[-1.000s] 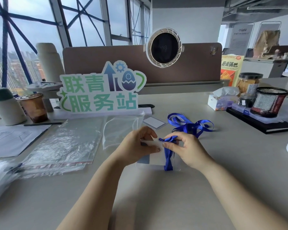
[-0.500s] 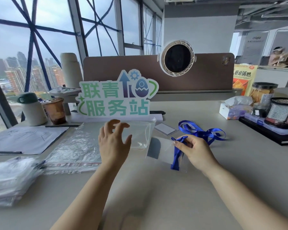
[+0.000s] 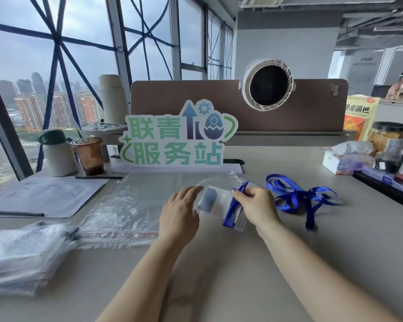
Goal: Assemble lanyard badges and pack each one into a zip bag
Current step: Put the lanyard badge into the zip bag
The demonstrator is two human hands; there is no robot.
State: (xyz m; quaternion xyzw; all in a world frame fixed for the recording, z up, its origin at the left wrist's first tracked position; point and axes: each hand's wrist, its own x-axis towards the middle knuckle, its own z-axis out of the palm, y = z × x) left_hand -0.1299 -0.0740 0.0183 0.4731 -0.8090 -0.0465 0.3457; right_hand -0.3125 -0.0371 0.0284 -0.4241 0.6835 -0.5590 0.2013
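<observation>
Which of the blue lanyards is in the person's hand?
The folded lanyard that the right hand pinches against the clear badge holder. The other lanyards lie loose in a tangle on the desk, right of that hand, untouched.

On table [image 3: 219,275], between left hand [image 3: 178,214] and right hand [image 3: 257,205]: badge [image 3: 215,203]. Right of it, lanyards [image 3: 298,196]; left, bags [image 3: 126,205] lying flat — nearer, far left, a stack [image 3: 21,254]. Behind the bags, paper [image 3: 44,194]; behind the badge, sign [image 3: 177,138], cup [image 3: 89,155] and flask [image 3: 56,154] to its left, tissues [image 3: 344,159] far right.
</observation>
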